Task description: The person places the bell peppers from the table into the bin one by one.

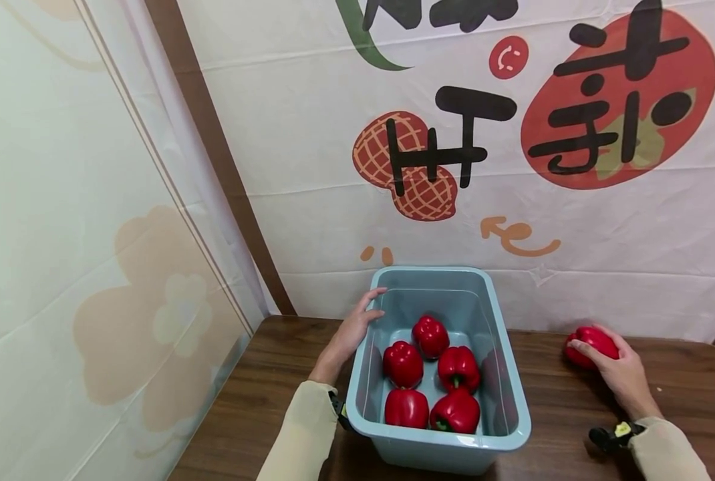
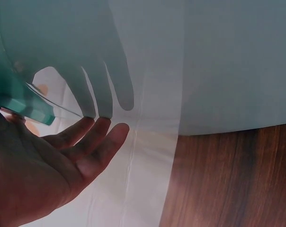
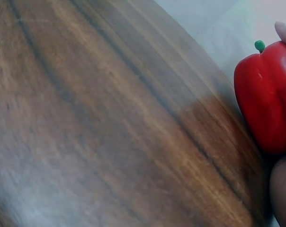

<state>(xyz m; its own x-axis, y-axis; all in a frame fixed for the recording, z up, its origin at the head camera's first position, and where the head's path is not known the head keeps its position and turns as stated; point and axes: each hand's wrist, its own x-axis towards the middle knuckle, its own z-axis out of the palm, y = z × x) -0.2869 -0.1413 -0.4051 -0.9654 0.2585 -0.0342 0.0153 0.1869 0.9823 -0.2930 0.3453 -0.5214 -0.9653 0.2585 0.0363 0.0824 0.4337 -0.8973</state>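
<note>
A light blue plastic bin (image 1: 438, 441) stands on the table with several red bell peppers (image 1: 458, 367) inside. At its left side my left hand (image 1: 350, 334) holds the rim, two digits reaching over the edge. In the left wrist view, other fingers (image 2: 115, 135) of that hand touch the bin's glossy outer wall (image 2: 218, 61). Off to the right, my right hand (image 1: 622, 374) grips another red bell pepper (image 1: 595, 342) near the table's back edge. The right wrist view shows this pepper (image 3: 263, 99) with its green stem; most of the hand is out of that frame.
The brown wood-grain table (image 1: 544, 401) runs up to a white printed cloth backdrop (image 1: 309, 200). Another pale cloth with a flower print (image 1: 153, 321) hangs along the left side. Each wrist wears a dark strap (image 1: 619, 434).
</note>
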